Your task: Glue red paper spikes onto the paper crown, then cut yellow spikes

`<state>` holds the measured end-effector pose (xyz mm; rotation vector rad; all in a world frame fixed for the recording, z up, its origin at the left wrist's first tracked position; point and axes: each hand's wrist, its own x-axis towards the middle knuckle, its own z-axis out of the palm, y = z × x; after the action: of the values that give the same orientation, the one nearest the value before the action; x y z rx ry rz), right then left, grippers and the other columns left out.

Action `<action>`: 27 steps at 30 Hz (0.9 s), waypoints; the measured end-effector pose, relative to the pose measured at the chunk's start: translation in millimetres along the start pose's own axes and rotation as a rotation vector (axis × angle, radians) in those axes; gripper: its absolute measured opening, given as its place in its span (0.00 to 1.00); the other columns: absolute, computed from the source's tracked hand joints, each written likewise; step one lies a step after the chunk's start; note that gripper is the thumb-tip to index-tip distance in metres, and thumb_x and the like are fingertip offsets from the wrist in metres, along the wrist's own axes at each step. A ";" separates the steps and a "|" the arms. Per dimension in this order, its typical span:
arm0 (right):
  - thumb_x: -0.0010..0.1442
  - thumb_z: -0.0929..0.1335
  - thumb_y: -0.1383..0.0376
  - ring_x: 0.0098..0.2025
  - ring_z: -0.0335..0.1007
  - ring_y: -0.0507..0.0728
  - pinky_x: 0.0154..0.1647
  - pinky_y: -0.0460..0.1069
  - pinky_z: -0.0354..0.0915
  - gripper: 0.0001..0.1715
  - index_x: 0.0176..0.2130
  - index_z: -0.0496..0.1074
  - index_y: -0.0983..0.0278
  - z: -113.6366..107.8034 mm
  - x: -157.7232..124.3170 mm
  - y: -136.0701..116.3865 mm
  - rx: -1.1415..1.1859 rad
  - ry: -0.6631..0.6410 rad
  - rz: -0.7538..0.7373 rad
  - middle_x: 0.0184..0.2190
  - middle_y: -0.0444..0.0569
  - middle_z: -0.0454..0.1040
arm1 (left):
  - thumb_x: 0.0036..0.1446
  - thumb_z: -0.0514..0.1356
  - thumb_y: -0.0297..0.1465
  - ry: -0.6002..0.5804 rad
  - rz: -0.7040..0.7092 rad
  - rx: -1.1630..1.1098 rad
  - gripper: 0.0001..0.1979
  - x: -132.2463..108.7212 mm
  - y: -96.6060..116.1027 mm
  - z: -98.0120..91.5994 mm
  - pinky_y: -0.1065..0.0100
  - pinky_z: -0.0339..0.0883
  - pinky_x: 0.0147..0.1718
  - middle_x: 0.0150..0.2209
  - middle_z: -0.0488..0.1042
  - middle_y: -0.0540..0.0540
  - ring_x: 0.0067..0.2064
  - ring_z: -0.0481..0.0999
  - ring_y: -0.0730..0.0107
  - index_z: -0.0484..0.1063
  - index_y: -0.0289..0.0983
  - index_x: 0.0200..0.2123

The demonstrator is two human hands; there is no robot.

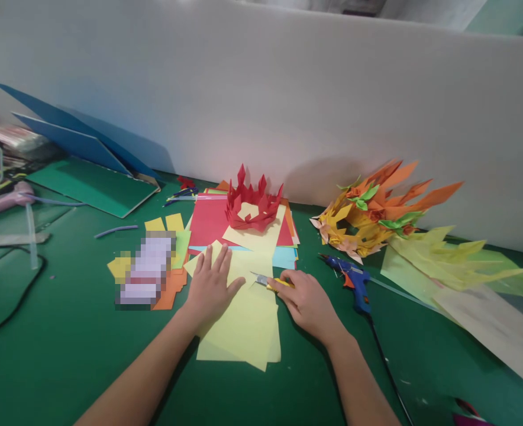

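A ring of red folded paper (pixel 252 204) with upright spikes stands on a stack of coloured sheets (pixel 208 222) toward the far edge of the table (pixel 66 343). It encloses a patch of the yellow sheet beneath it.

The pale yellow paper (pixel 248 322) lies in the middle of the table, nearer the near edge. It is several thin, matte sheets, loosely overlapped with their corners askew. The left hand (pixel 210 287) lies flat on its upper left part, fingers spread apart. The right hand (pixel 308 302) has its fingers clamped on a utility knife (pixel 270 283) with a yellow handle. The bare metal blade points left and its tip rests on the paper, just beside the left thumb.

The table top is smooth dark green. A blue glue gun (pixel 354 284) lies just right of the right hand, its black cord running to the near edge. Behind it, against the white partition (pixel 288 89), rests a spiky wreath (pixel 368 216) of orange, yellow and green folded paper. Blue boards (pixel 75 139) lean at the far left corner.
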<state>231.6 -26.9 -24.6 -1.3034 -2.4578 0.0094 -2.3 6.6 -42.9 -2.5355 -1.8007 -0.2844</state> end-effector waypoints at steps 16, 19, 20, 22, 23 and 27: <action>0.66 0.59 0.68 0.36 0.64 0.56 0.33 0.48 0.56 0.19 0.52 0.70 0.59 0.2 8.7 -3.2 -0.035 0.002 -0.049 0.37 0.52 0.70 | 0.62 0.36 0.52 0.017 0.014 -0.003 0.38 -0.3 -1.0 3.7 0.46 0.43 0.62 0.65 0.54 0.39 0.67 0.46 0.48 0.54 0.31 0.63; 0.65 0.60 0.69 0.38 0.64 0.56 0.33 0.48 0.55 0.18 0.52 0.70 0.59 1.0 8.5 -0.8 -0.038 0.002 -0.030 0.38 0.52 0.70 | 0.62 0.37 0.52 0.001 0.008 -0.002 0.38 -0.4 -0.7 2.4 0.48 0.44 0.62 0.66 0.53 0.39 0.67 0.47 0.50 0.54 0.31 0.63; 0.65 0.60 0.69 0.38 0.64 0.56 0.33 0.48 0.55 0.18 0.52 0.70 0.59 1.1 8.0 0.3 -0.038 0.000 -0.020 0.38 0.53 0.70 | 0.62 0.37 0.52 -0.006 0.008 -0.003 0.38 -0.4 -0.7 1.9 0.48 0.44 0.62 0.66 0.53 0.39 0.67 0.47 0.50 0.54 0.31 0.63; 0.65 0.60 0.69 0.39 0.64 0.57 0.33 0.48 0.54 0.18 0.51 0.71 0.59 0.9 7.1 2.2 -0.037 -0.011 -0.006 0.38 0.53 0.70 | 0.62 0.37 0.52 -0.016 0.007 -0.002 0.38 -0.3 -0.6 1.4 0.49 0.44 0.62 0.66 0.53 0.39 0.67 0.47 0.50 0.54 0.31 0.63; 0.66 0.60 0.69 0.39 0.64 0.57 0.34 0.48 0.54 0.18 0.51 0.71 0.59 0.7 6.8 2.8 -0.036 -0.014 -0.004 0.38 0.53 0.70 | 0.62 0.36 0.52 -0.017 0.005 0.000 0.38 -0.2 -0.6 1.5 0.49 0.44 0.62 0.66 0.53 0.38 0.67 0.47 0.50 0.54 0.31 0.63; 0.66 0.59 0.68 0.38 0.64 0.56 0.33 0.48 0.54 0.19 0.52 0.70 0.59 0.7 7.5 2.4 -0.030 -0.001 -0.019 0.38 0.53 0.70 | 0.62 0.36 0.52 0.013 0.002 -0.001 0.38 0.0 -0.9 4.3 0.48 0.45 0.62 0.66 0.52 0.35 0.67 0.47 0.50 0.53 0.30 0.63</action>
<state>229.5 -19.4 -23.4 -1.2933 -2.4800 -0.0318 -2.6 7.4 -47.1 -2.5299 -1.7933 -0.3008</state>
